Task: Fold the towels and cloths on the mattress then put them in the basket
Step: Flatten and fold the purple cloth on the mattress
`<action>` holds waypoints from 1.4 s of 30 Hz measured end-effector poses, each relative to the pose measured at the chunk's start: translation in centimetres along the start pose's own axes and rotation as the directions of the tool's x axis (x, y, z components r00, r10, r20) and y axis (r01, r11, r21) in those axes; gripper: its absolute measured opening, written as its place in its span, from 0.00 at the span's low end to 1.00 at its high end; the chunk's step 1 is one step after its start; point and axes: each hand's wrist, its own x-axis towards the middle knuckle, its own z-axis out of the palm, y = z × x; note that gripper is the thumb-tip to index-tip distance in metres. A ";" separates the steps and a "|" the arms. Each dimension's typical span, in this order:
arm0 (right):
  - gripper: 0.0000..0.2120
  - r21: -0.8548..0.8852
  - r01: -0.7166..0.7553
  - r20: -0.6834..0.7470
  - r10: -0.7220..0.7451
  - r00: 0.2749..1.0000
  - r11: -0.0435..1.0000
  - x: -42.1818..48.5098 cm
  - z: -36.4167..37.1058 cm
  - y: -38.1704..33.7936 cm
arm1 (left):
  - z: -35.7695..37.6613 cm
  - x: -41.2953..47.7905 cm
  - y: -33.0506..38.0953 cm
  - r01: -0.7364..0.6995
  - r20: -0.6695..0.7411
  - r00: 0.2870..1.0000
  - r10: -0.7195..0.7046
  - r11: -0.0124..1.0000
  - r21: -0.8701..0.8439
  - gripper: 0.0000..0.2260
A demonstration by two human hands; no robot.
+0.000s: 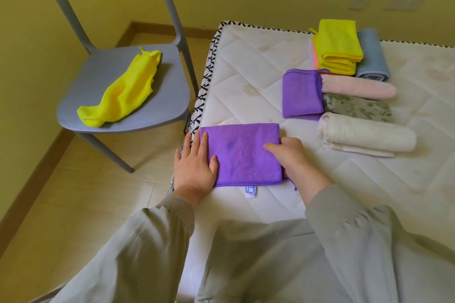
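The left hand (197, 167) presses flat on the purple cloth (242, 155) at its 9 o'clock edge. The right hand (293, 157) pinches its 3 o'clock edge.

Ahead of both grips, past the flat purple cloth (243, 155), a broad strip of bare mattress (246, 69) lies open to its far border, and the mattress right of the right grip (293, 155) is bare too. Ahead and right of that grip a cluster blocks the way: a cream roll (364, 135) nearest, then a folded purple square (301, 93), floral roll (357, 106), pink roll (357, 88), yellow stack (337, 47) and blue roll (371, 56). Just left of the left grip (195, 162) the mattress ends, with open floor (86, 192) beyond and a grey chair (98, 69) carrying a loose yellow cloth (120, 91) ahead-left.
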 end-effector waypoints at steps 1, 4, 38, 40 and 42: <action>0.05 -0.050 0.080 -0.005 -0.080 0.997 0.996 -0.5 -0.2 -0.6 | -0.2 0.0 0.1 0.005 0.010 1.000 -0.005 1.000 -0.011 0.35; 0.03 -0.169 0.315 0.027 -0.316 0.949 0.934 -2.0 -0.8 -2.5 | -1.4 0.3 0.1 0.055 0.049 0.998 -0.051 0.994 -0.093 0.32; 0.16 -0.296 0.235 -0.063 -0.265 0.962 0.926 0.9 -4.1 -2.1 | -4.9 1.4 3.4 0.079 -0.139 0.980 -0.140 0.925 -0.373 0.30; 0.14 -0.280 0.166 -0.004 -0.173 0.985 0.946 1.9 -3.3 -1.5 | -3.8 1.2 4.9 -0.044 -0.085 0.996 0.027 0.979 -0.201 0.28; 0.13 -0.247 0.129 0.019 -0.128 0.992 0.960 2.4 -2.4 -0.9 | -2.5 0.8 5.8 -0.124 0.015 0.992 0.125 0.989 -0.079 0.30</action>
